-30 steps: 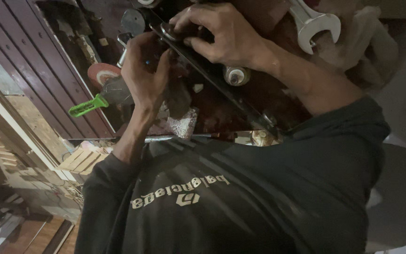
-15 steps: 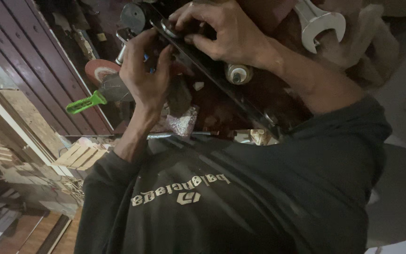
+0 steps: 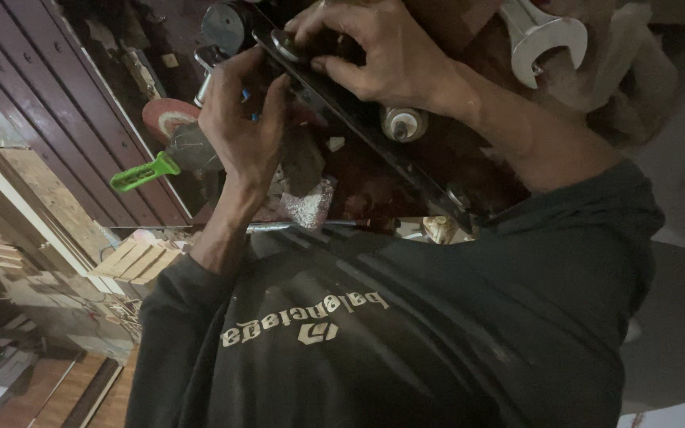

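Note:
A long black metal bar (image 3: 374, 147) runs diagonally from the top middle down toward my chest. My left hand (image 3: 239, 131) grips its upper end from the left side, the fingers curled by a small round fitting. From above, my right hand (image 3: 382, 55) closes its fingers over the same end of the bar. A silver round bolt head (image 3: 403, 123) sticks out just below my right wrist. My dark shirt fills the lower half of the view.
A large silver open-end wrench (image 3: 541, 40) lies at the top right. A green-handled tool (image 3: 144, 172) and a red disc (image 3: 170, 117) sit left of my left hand. Dark red panelled doors (image 3: 49, 103) and a wooden pallet (image 3: 136, 257) are at left.
Both hands stay on the bar's upper end. My left-hand fingers have shifted slightly higher on it, and the view has tilted a little.

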